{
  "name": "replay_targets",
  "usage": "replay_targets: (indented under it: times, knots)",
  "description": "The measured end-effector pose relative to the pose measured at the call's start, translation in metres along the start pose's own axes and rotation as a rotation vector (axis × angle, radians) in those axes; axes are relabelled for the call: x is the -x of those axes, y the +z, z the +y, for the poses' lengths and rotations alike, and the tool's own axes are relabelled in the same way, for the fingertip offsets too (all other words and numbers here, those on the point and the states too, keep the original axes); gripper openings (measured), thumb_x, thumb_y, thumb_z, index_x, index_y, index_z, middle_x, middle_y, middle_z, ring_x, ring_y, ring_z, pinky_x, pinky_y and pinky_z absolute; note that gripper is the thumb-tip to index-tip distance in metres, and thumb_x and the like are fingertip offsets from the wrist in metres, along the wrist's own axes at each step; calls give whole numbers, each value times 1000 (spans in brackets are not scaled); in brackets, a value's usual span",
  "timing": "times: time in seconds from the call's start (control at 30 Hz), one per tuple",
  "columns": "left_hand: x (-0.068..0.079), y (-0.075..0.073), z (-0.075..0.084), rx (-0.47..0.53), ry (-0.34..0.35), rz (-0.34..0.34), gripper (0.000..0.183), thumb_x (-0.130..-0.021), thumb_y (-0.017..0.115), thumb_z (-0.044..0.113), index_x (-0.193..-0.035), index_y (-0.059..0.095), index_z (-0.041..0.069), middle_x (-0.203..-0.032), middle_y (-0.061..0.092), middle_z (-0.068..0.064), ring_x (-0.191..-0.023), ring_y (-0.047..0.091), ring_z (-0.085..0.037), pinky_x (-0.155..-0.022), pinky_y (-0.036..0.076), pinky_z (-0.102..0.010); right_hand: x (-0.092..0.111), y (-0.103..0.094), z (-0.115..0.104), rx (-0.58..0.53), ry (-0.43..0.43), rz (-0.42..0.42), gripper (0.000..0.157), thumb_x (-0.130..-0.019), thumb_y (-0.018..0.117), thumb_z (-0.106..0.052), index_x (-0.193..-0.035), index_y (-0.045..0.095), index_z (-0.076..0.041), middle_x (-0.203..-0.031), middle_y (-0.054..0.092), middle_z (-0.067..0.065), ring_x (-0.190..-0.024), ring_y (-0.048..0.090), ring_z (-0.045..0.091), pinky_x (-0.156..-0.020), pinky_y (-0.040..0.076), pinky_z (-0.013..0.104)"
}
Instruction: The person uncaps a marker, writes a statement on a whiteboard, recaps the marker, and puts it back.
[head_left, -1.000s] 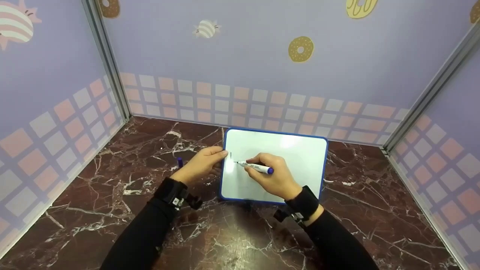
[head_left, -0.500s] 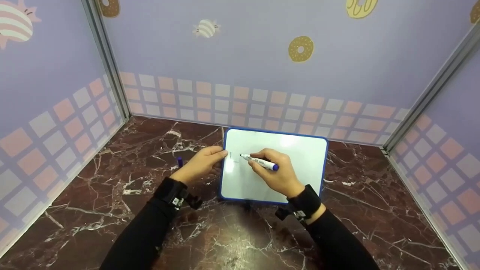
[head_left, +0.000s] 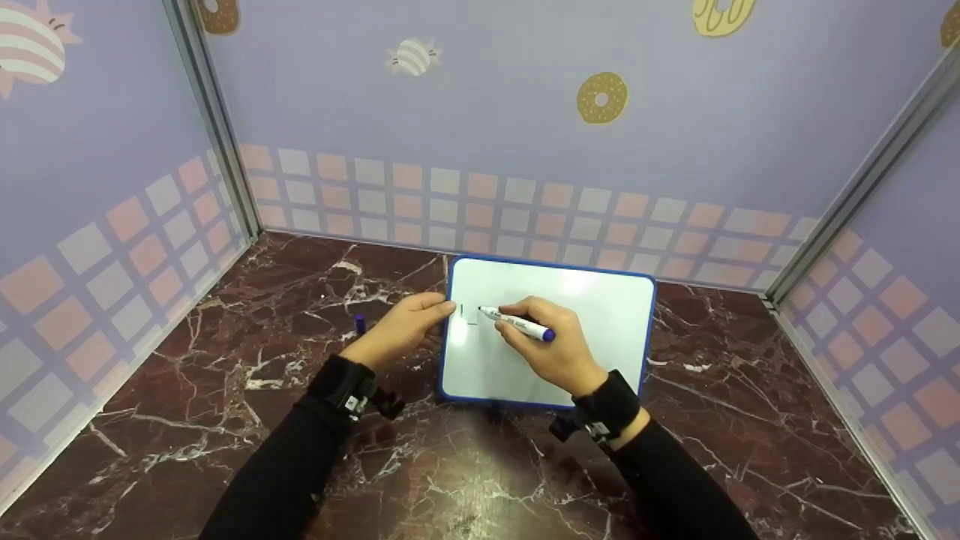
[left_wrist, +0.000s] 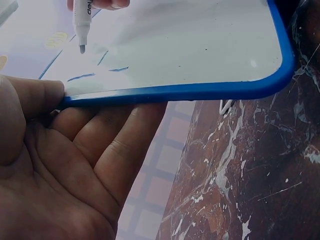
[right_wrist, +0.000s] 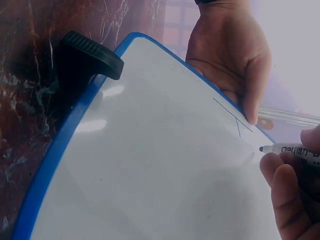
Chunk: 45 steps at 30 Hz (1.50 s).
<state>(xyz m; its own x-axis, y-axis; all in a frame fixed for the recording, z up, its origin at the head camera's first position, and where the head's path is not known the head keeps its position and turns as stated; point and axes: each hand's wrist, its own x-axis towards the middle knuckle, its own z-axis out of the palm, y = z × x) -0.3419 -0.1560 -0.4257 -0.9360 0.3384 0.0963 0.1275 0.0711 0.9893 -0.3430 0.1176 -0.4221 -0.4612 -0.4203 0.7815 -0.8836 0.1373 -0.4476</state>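
In the head view, the right hand [head_left: 555, 349] grips the white marker [head_left: 526, 327]; its fingers [right_wrist: 287, 195] are pinched round the barrel behind the tip. From these fingers the tip points toward ten o'clock, and the blue end lies toward four o'clock of the tip. Whether the tip touches the whiteboard [head_left: 600, 322] cannot be determined. The left hand [head_left: 405, 326] holds the blue-rimmed whiteboard at its nine o'clock edge, the thumb on the rim and the other fingers behind, as the left wrist view confirms. The whiteboard extends toward three o'clock from that hand, its near edge at six o'clock. Short dark strokes [left_wrist: 119, 69] are noted on its face, just beside the left thumb at about three o'clock; the marker tip is near them, on the side away from the thumb. A blue cap [head_left: 360, 324] is on the worktop [head_left: 247, 420], near the left hand at nine o'clock. The right wrist view records a black ridged piece [right_wrist: 92, 55] at the whiteboard's rim. Beyond, at twelve o'clock, stands a lilac wall [head_left: 495, 112] with printed sweets and checks.
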Motion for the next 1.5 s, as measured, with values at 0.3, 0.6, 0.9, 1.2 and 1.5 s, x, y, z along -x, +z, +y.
replay_targets:
  times: [0.3, 0.6, 0.9, 1.2, 1.5]
  knots:
    - [-1, 0, -1, 42, -24, -5, 33, -119, 52, 22, -127, 65, -8, -106, 79, -15, -83, 77, -19, -74, 68, -36, 2, 1, 1, 9, 32, 1, 16, -98, 85, 0, -114, 80, -1, -106, 81, 8, -81, 68, 16, -71, 56, 19]
    - [0, 0, -2, 41, -50, -4, 29, -119, 54, 26, -115, 66, 0, -83, 70, -6, -63, 64, -17, -55, 55, -26, 2, 2, 1, 3, 43, -11, 13, -98, 85, 0, -110, 81, -2, -102, 81, 7, -77, 66, 15, -68, 55, 20]
    - [0, -1, -1, 26, 1, -22, 31, -119, 52, 22, -120, 66, -6, -93, 74, -6, -74, 70, -14, -67, 65, -30, 2, 2, 0, -7, 71, -49, 10, -98, 85, -1, -108, 81, -2, -102, 82, 7, -78, 66, 15, -68, 55, 21]
    - [0, 0, 0, 23, -5, -26, 32, -119, 52, 22, -122, 66, -7, -93, 75, -6, -75, 72, -15, -69, 66, -32, 4, 1, -1, -11, 80, -78, 9, -98, 84, -1, -106, 80, -4, -104, 83, 6, -81, 70, 16, -70, 58, 23]
    - [-1, 0, -1, 30, -23, -9, 27, -119, 54, 22, -115, 67, -1, -84, 69, -5, -66, 66, -15, -65, 63, -34, 3, 1, -2, -17, 84, -98, 9, -98, 84, -1, -106, 81, -3, -103, 83, 7, -78, 69, 15, -68, 57, 23]
